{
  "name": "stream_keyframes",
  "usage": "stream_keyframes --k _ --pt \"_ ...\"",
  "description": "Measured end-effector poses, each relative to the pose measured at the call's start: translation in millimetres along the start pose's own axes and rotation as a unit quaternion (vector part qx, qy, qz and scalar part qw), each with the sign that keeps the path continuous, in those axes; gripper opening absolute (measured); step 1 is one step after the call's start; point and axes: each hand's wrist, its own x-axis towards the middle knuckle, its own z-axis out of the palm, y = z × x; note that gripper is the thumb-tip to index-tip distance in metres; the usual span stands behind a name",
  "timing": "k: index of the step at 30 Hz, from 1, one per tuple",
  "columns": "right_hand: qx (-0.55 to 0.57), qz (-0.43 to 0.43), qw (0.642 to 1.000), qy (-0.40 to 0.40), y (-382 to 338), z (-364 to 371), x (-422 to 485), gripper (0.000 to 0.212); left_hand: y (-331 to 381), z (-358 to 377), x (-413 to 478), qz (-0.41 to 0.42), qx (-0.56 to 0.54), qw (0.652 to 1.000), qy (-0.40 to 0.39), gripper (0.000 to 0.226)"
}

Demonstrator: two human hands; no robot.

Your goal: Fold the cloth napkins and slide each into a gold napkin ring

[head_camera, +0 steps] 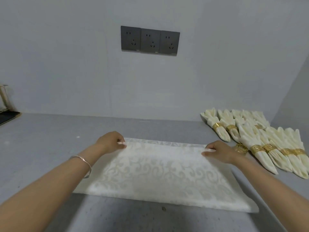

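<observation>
Two corners of the cream napkin [158, 173] are pinched along its far folded edge: the left grip [112, 142] nips the left corner between thumb and curled fingers, and the right grip [219, 152] nips the right corner the same way. The napkin lies flat on the grey desk [41, 139], with a strip of its lower layer showing beyond the held edge. Just right of the right grip sits a loose gold ring [240, 149], beside rows of ringed napkins [260, 139]. A bangle [83, 164] circles the left wrist.
</observation>
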Motion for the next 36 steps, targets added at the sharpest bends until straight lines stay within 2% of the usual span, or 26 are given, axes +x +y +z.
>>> stream_keyframes --k 6,12,15,21,23,24,26,27,30,33,36 --pt "-0.03 0.058 0.997 0.037 14 14 39 0.021 -2 22 44 -0.024 0.043 0.998 0.03 0.022" --pt "-0.061 0.068 0.993 0.069 16 20 57 0.018 -6 33 63 -0.036 0.043 0.996 0.075 0.007" --pt "-0.08 0.077 0.991 0.073 17 22 63 0.009 -5 37 65 -0.038 0.062 0.994 0.083 0.007" --pt "-0.085 0.093 0.987 0.1 14 29 65 0.009 2 44 64 -0.06 0.071 0.99 0.11 0.007" --pt "-0.096 0.086 0.982 0.135 8 31 59 0.015 7 45 60 -0.065 0.13 0.983 0.113 0.025" --pt "-0.126 0.064 0.977 0.157 4 34 56 0.024 11 45 56 -0.063 0.156 0.979 0.116 0.038" --pt "-0.147 0.013 0.968 0.203 -10 45 46 0.041 28 46 40 -0.034 0.153 0.979 0.13 0.051" --pt "-0.108 0.003 0.97 0.216 -24 53 37 0.044 40 48 29 -0.013 0.126 0.983 0.131 0.05" --pt "0.031 0.0 0.983 0.183 -71 86 7 0.044 78 57 -18 0.03 0.022 0.996 0.087 0.04" --pt "0.003 -0.039 0.992 0.118 -107 123 -10 0.047 96 76 -53 0.022 0.049 0.999 0.008 0.049" --pt "-0.061 -0.03 0.995 0.078 -128 146 -13 0.05 99 94 -65 -0.008 0.099 0.994 -0.033 0.053"
